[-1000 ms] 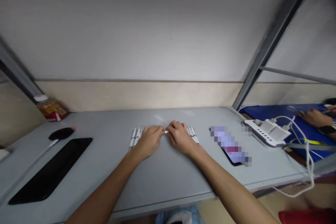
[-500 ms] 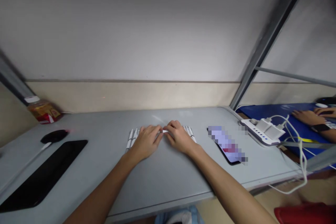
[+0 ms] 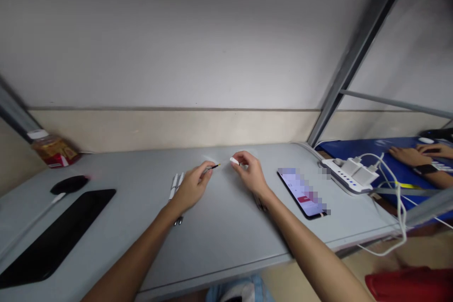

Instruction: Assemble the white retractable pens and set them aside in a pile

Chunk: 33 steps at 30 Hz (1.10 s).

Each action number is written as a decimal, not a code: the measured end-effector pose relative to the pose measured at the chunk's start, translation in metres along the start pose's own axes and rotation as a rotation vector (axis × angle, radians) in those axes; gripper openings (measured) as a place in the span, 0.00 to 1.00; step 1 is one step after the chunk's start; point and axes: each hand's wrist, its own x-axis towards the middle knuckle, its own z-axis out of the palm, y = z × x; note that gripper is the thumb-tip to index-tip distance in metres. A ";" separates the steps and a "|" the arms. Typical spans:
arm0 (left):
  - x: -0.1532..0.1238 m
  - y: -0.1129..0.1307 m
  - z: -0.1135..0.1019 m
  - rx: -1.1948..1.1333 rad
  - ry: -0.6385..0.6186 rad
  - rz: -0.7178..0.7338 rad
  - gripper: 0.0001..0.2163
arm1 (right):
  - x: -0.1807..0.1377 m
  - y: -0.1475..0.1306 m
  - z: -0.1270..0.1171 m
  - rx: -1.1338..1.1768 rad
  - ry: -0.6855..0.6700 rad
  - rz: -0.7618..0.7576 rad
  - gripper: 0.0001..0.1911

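Observation:
My left hand (image 3: 191, 186) is closed round a pen (image 3: 211, 167) whose dark tip points right, bared of its cap. Facing it a short gap away, my right hand (image 3: 250, 171) pinches the white pen cap (image 3: 234, 161). Both hands hover just over the grey table (image 3: 219, 226). Several white pens (image 3: 175, 184) lie side by side on the table under and left of my left hand. More pens (image 3: 260, 204) show partly beneath my right wrist.
A phone (image 3: 302, 193) with a lit screen lies to the right of my right hand. Further right sit a white power strip (image 3: 348, 176) with chargers and cables, and another person's hands (image 3: 406, 155) on a blue surface. At left are a black keyboard (image 3: 53, 236), a mouse (image 3: 69, 184) and a bottle (image 3: 49, 149).
My hands were together over the row of pens, pulling at one. Now they have lifted and drawn apart, the cap off in my right hand and the pen in my left.

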 end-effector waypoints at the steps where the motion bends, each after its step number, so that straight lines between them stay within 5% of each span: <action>1: 0.000 0.000 -0.001 -0.050 0.009 -0.037 0.15 | 0.001 -0.001 0.000 0.133 0.019 0.080 0.07; 4: 0.001 -0.003 -0.001 -0.175 0.025 -0.126 0.17 | 0.003 -0.003 0.001 0.476 0.012 0.281 0.12; 7: 0.002 -0.004 -0.001 -0.226 0.017 -0.106 0.18 | 0.003 -0.003 -0.001 0.560 -0.012 0.334 0.13; 20: 0.000 0.000 0.001 0.199 -0.010 0.051 0.14 | -0.001 -0.006 -0.007 -0.191 -0.188 -0.096 0.04; 33: -0.006 0.000 0.017 0.399 -0.068 0.126 0.15 | -0.015 -0.009 0.011 -0.627 -0.383 -0.230 0.11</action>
